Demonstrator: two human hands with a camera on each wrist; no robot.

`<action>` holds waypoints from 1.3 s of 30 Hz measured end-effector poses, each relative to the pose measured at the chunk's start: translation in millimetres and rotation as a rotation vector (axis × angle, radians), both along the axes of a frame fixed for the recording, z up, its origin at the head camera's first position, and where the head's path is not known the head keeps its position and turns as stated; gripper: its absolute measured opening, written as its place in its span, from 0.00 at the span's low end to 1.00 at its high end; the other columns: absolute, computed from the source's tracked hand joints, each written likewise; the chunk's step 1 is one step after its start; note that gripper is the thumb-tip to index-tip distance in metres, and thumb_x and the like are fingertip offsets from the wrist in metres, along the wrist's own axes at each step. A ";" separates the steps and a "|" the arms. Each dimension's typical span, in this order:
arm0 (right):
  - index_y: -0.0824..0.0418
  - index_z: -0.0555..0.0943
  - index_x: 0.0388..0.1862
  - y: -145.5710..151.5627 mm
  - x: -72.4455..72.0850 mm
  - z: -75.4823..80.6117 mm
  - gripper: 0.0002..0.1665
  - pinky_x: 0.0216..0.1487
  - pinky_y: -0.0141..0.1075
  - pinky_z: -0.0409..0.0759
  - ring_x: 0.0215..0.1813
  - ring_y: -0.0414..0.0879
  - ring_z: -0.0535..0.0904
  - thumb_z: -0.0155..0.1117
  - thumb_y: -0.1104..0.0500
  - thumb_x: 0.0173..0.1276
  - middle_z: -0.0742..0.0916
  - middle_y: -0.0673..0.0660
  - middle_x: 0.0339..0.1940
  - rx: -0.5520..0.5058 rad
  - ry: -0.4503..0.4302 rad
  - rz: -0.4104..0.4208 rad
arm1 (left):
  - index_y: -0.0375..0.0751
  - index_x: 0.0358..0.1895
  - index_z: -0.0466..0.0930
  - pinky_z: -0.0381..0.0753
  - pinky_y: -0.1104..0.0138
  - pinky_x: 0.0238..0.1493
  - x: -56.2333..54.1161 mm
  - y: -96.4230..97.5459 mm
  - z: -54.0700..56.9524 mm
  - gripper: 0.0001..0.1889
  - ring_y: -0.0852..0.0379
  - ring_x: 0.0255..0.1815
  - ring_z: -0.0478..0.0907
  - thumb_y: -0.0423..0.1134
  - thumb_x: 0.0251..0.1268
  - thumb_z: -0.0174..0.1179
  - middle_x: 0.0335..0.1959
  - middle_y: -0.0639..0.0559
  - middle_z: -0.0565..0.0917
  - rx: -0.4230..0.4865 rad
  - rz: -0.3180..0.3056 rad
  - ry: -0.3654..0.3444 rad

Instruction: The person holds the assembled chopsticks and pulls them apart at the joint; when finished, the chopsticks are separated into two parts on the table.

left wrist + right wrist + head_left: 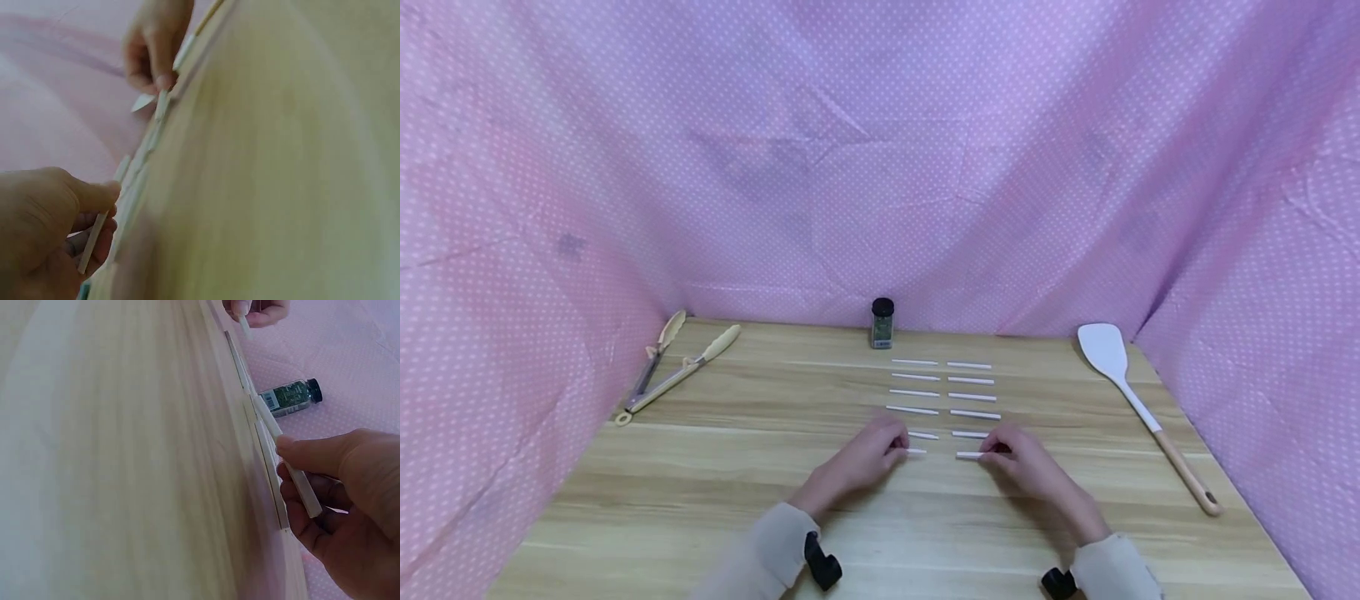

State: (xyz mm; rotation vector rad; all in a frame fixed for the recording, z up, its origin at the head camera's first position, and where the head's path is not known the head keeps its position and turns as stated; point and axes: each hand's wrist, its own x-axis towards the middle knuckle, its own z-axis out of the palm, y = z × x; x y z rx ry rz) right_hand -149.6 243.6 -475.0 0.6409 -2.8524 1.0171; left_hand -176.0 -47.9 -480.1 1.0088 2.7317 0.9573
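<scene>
My left hand (pixel 868 454) pinches a thin white stick (pixel 94 242) between thumb and fingers, near the front end of the left column of sticks. Opposite it, my right hand (pixel 1024 460) pinches another white stick (pixel 304 490) at the front of the right column. Both held sticks lie roughly crosswise, their inner ends pointing toward each other with a gap between. Beyond the hands, several like sticks (pixel 974 413) lie on the table in two columns of short rows. Fingers partly cover the nearest sticks, and whether the held ones touch the wood I cannot tell.
A small jar (pixel 882 325) of green flakes with a black lid stands behind the columns. Spread tongs (pixel 677 377) lie at the left, and a white spatula (pixel 1138 403) with a wooden handle at the right. Pink dotted cloth (pixel 880 167) encloses the wooden table (pixel 715 500).
</scene>
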 end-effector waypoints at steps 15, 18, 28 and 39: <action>0.53 0.82 0.30 -1.6 5.6 -7.6 0.06 0.37 0.30 0.76 0.35 0.32 0.74 0.70 0.63 0.58 0.81 0.44 0.31 -0.004 0.006 0.034 | 0.48 0.34 0.77 0.72 0.72 0.44 11.0 17.1 -14.0 0.02 0.65 0.38 0.69 0.37 0.63 0.61 0.33 0.61 0.73 -0.011 -0.015 0.099; 0.53 0.82 0.30 -1.5 5.0 -7.8 0.06 0.36 0.30 0.76 0.34 0.32 0.74 0.70 0.63 0.59 0.82 0.44 0.31 -0.008 0.008 0.040 | 0.48 0.34 0.77 0.72 0.73 0.43 11.2 18.2 -15.0 0.03 0.65 0.38 0.69 0.36 0.63 0.61 0.33 0.61 0.73 0.013 -0.009 0.095; 0.52 0.83 0.30 -1.7 6.1 -6.5 0.07 0.35 0.29 0.76 0.33 0.32 0.73 0.70 0.64 0.58 0.81 0.43 0.30 -0.008 -0.017 0.043 | 0.49 0.34 0.77 0.73 0.73 0.45 11.4 20.3 -17.6 0.02 0.65 0.39 0.69 0.36 0.64 0.60 0.34 0.61 0.74 0.014 0.001 0.084; 0.52 0.82 0.31 -1.7 6.9 -5.9 0.06 0.35 0.29 0.75 0.33 0.32 0.73 0.70 0.63 0.59 0.81 0.44 0.30 0.000 -0.016 0.038 | 0.49 0.35 0.78 0.73 0.71 0.46 11.6 20.6 -17.4 0.03 0.64 0.40 0.69 0.36 0.63 0.61 0.35 0.61 0.74 0.004 0.003 0.068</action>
